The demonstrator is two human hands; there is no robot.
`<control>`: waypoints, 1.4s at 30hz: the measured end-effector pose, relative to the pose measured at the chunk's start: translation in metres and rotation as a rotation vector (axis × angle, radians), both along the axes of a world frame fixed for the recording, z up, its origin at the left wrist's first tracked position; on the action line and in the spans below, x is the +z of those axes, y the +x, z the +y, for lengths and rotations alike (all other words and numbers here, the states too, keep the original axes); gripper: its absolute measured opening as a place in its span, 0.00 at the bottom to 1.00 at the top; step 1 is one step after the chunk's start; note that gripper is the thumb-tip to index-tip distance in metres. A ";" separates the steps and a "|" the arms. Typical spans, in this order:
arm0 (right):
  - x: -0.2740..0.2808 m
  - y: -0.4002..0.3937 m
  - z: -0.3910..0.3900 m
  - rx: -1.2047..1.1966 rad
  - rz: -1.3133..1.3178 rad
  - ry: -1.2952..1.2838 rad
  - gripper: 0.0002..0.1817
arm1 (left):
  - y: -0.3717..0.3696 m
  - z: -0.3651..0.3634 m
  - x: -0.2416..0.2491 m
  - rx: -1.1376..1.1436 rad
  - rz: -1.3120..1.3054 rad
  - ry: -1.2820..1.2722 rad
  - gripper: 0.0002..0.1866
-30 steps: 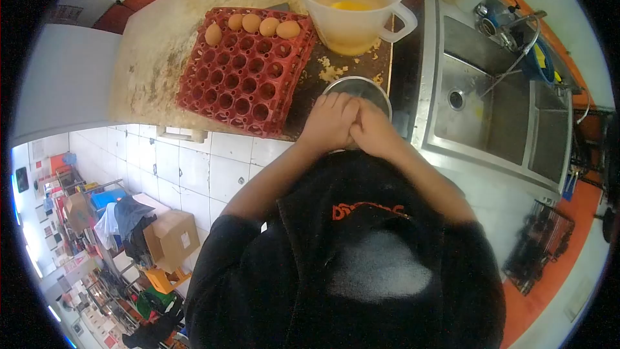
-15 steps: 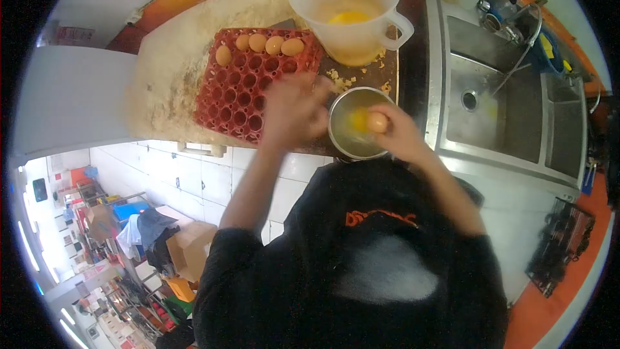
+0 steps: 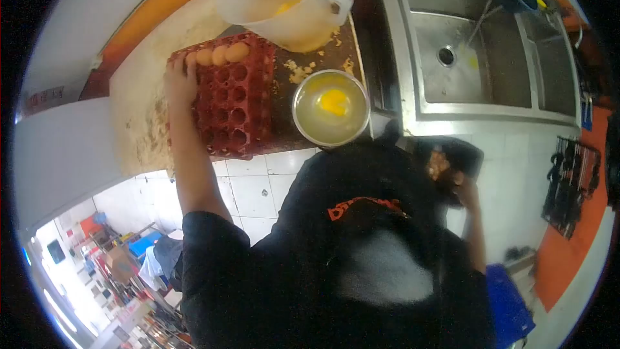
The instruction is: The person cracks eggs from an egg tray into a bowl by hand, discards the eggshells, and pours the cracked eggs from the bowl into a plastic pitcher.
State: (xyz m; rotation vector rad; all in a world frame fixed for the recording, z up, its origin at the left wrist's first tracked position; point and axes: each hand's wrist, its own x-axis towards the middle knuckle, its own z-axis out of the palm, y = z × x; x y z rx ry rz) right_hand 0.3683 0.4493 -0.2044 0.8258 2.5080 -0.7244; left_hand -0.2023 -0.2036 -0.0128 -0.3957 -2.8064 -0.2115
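My left hand (image 3: 181, 84) reaches over the far left of the red egg tray (image 3: 223, 116), its fingers curled down beside the row of brown eggs (image 3: 220, 55); whatever lies under them is hidden. My right hand (image 3: 467, 194) is low on the right at a dark bin (image 3: 473, 155) with eggshells (image 3: 438, 165) inside, a brown shell piece at its fingertips. Raw egg with a yellow yolk (image 3: 333, 101) lies in the round metal bowl (image 3: 298, 126) at the counter's front edge.
Behind the bowl stands a large translucent jug (image 3: 274, 10) with yellow egg in it. Crumbs (image 3: 299, 72) lie between jug and bowl. A steel sink (image 3: 445, 56) is on the right. Lower right is a blue object (image 3: 509, 304).
My right hand has moved from above the bowl down to the bin, taking the shell along. My left hand has gone left across the tray to the eggs. The view has shifted right.
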 end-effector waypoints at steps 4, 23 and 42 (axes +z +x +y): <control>-0.024 0.059 -0.015 -0.553 -0.342 -0.162 0.19 | 0.009 0.008 0.008 -0.073 0.030 -0.106 0.23; -0.013 -0.066 -0.003 -0.206 -0.103 -0.130 0.19 | 0.007 0.030 0.064 -0.166 -0.278 -0.211 0.23; 0.262 -0.317 -0.234 0.559 0.972 -0.622 0.28 | 0.185 0.212 0.061 -0.509 -1.171 1.144 0.13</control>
